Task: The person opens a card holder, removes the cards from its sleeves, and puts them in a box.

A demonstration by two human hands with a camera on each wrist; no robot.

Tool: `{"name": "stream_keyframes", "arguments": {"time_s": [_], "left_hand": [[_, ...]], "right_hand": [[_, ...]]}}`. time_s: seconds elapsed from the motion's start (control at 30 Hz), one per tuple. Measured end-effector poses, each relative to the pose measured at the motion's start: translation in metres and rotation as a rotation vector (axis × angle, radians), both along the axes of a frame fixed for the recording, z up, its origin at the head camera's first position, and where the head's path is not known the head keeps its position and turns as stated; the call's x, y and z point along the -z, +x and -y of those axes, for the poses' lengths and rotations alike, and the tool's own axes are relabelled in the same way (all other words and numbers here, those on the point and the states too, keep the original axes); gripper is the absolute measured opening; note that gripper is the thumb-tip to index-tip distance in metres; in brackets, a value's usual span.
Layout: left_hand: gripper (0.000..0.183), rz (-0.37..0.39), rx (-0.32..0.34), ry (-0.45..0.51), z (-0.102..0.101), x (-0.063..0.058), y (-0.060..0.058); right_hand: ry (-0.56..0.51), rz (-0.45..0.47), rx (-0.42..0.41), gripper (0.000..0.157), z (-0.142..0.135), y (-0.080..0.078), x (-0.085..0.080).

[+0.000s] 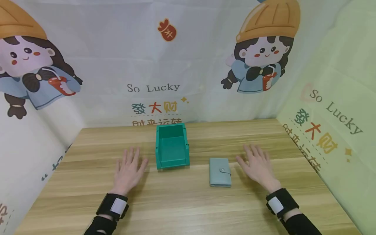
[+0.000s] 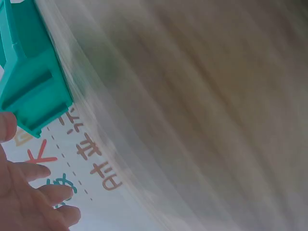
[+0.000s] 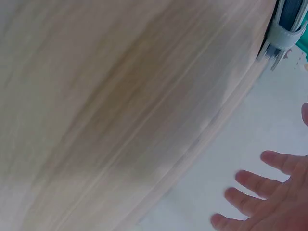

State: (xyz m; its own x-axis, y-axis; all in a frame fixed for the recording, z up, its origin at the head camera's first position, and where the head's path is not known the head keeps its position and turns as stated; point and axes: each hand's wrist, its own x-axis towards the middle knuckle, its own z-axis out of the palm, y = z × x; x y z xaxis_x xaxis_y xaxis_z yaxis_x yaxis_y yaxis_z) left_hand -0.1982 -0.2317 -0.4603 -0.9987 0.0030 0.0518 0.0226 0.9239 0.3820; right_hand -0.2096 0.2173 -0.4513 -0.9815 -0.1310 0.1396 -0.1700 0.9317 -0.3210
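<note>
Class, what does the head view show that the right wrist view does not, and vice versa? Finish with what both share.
Only the head view shows the left hand and the printed cartoon figures. Only the right wrist view shows the grey-blue booklet side-on, with its strap wrapping across the layered edge. Both show the right hand, that booklet, the wooden table, the pale backdrop and, merely a sliver in the wrist view, the green bin.
</note>
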Motion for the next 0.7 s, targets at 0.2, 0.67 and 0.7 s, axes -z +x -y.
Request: {"name": "stream_keyframes", "arguments": {"time_s": [0.2,0.67,0.7], "left_hand": [[0.057,-0.28,0.02,0.146,-0.02,-0.002,0.003],[0.036,-0.351,0.386,0.275,-0.1,-0.012,0.017],[0.038,-0.315,0.397,0.277,-0.103,-0.011,0.018]], "right_hand": [[-0.096,0.108,-0.029,0.045,0.02,0.006,-0.003],[-0.078,0.212,-0.062,0.051,0.054,0.001,0.01],[-0.077,0.21,-0.058,0.052,0.055,0.0,0.011]]}}
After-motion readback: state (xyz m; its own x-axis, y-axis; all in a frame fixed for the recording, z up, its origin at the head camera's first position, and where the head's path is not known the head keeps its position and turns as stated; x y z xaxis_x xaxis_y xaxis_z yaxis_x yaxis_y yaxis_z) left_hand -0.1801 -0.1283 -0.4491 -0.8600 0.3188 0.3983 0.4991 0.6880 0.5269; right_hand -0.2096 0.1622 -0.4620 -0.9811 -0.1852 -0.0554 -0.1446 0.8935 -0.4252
